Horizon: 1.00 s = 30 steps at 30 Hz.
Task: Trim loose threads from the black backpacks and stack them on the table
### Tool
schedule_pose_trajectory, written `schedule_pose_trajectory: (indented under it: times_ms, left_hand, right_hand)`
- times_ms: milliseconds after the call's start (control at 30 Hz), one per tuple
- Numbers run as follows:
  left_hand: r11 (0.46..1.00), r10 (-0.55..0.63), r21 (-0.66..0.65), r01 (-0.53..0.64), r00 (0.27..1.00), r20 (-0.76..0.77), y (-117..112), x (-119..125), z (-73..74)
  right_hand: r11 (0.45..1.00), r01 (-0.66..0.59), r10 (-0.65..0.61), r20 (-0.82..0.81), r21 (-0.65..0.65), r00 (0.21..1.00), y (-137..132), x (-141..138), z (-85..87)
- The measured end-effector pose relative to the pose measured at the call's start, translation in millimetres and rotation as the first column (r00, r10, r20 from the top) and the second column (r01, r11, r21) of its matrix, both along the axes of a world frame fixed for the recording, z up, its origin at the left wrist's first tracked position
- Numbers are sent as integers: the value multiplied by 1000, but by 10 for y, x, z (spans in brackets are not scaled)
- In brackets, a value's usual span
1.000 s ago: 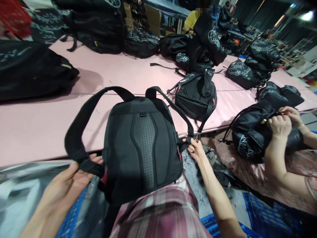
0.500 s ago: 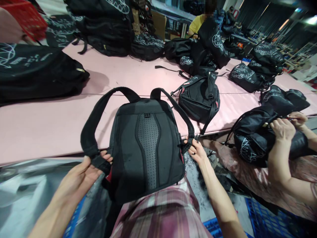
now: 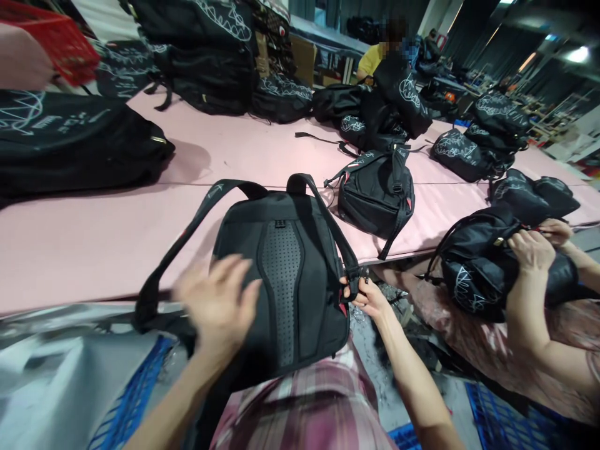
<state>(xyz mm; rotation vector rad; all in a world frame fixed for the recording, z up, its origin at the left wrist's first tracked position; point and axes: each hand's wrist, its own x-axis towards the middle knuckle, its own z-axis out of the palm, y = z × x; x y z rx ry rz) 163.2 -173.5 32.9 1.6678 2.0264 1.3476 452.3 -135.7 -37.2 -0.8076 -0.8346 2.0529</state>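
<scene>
A black backpack (image 3: 244, 269) rests on my lap against the table edge, its padded back panel facing up. Its two shoulder straps arch over the pink tabletop. My left hand (image 3: 220, 300) hovers over the left side of the back panel with fingers apart, blurred by motion, and holds nothing. The left shoulder strap (image 3: 175, 253) hangs loose beside it. At the bag's right side, my right hand (image 3: 365, 297) pinches the lower end of the right shoulder strap (image 3: 340, 240), near its buckle. Something small and dark, perhaps a tool, shows at those fingers.
Another black backpack (image 3: 375, 194) lies on the pink table (image 3: 234, 144) just beyond. Stacked backpacks (image 3: 201, 69) stand at the back left, and a large black bag (image 3: 70, 147) lies at left. A co-worker's hands (image 3: 532, 250) handle a backpack at right. Blue crates (image 3: 131, 394) sit below.
My left hand has let go of the left strap's lower end and moved right and over the back panel. The left strap has slackened outward. My right hand stays on the right strap, slightly lower.
</scene>
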Motion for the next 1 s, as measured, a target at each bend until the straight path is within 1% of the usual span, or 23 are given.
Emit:
schedule_pose_trajectory:
  times_ms: [33, 67, 100, 167, 233, 333, 367, 400, 433, 467, 533, 600, 633, 667, 733, 767, 800, 833, 867, 900, 933, 967, 1000]
  left_hand:
    - [970, -225, -74, 233, 968, 107, 114, 183, -10]
    - [886, -383, -152, 438, 877, 289, 240, 371, -36]
    - [774, -455, -200, 600, 748, 483, 370, 554, -76]
    - [631, -433, -189, 753, 543, 720, 608, 873, -173]
    - [497, -347, -140, 857, 343, 873, 780, 1093, -263]
    - [265, -196, 16, 964, 38, 980, 902, 1257, -356]
    - [211, -163, 72, 975, -37, 986, 918, 1289, -379]
    - [178, -140, 116, 977, -92, 986, 927, 1318, -399]
    - [162, -124, 145, 976, -125, 984, 933, 1348, -419]
    - [160, -114, 153, 975, -135, 984, 939, 1379, -438]
    - [154, -100, 130, 980, -115, 988, 957, 1440, -473]
    - [146, -88, 88, 985, -76, 993, 988, 1492, -505]
    - [152, -82, 63, 986, -51, 995, 1008, 1513, -522]
    - [171, -77, 37, 985, -24, 997, 1029, 1533, -540]
    - [245, -48, -25, 969, 38, 998, 1069, 1574, -578]
    - [290, -22, -60, 955, 70, 997, 1084, 1596, -596]
    - [331, 6, -92, 939, 95, 995, 1094, 1621, -613]
    - [363, 32, -117, 924, 114, 993, 1100, 1646, -627]
    - [385, 52, -137, 913, 126, 991, 1103, 1671, -639]
    - [399, 64, -150, 905, 136, 989, 1103, 1694, -647]
    - [405, 68, -157, 901, 142, 988, 1102, 1715, -652]
    - [408, 68, -162, 898, 147, 987, 1100, 1731, -656]
    - [414, 70, -171, 894, 156, 985, 1097, 1743, -660]
  right_hand:
    - [1000, -21, 21, -7, -10, 1000, -8, -5, -36]
    - [999, -44, 44, -12, -28, 999, -17, -11, -78]
    - [996, -69, 68, -17, -55, 998, -28, -16, -122]
    - [987, -104, 100, -35, -122, 994, -57, -23, -211]
    - [979, -100, 89, -65, -179, 994, -90, -22, -291]
    - [974, -54, 25, -131, -220, 991, -129, -2, -396]
    - [973, -48, 12, -157, -227, 987, -136, 7, -429]
    - [972, -46, 3, -183, -232, 983, -140, 17, -463]
    - [971, -45, -5, -207, -235, 978, -141, 28, -496]
    - [971, -46, -9, -228, -236, 974, -140, 37, -526]
    - [971, -46, -18, -266, -233, 964, -134, 54, -574]
    - [970, -41, -32, -296, -239, 955, -126, 66, -591]
    - [967, -31, -46, -294, -251, 955, -120, 70, -586]
    - [963, -10, -66, -274, -269, 960, -114, 75, -570]
    - [951, 95, -145, -152, -293, 978, -98, 89, -513]
    - [941, 188, -208, -45, -281, 977, -92, 102, -472]
    - [923, 304, -292, 87, -235, 952, -88, 118, -424]
    - [891, 429, -392, 225, -148, 892, -87, 138, -369]
    - [841, 540, -500, 344, -25, 795, -87, 161, -308]
    - [781, 613, -598, 426, 119, 679, -87, 184, -241]
    - [725, 637, -672, 467, 261, 574, -85, 206, -171]
    - [686, 616, -721, 476, 387, 503, -80, 224, -100]
    - [672, 557, -740, 474, 489, 477, -69, 236, -32]
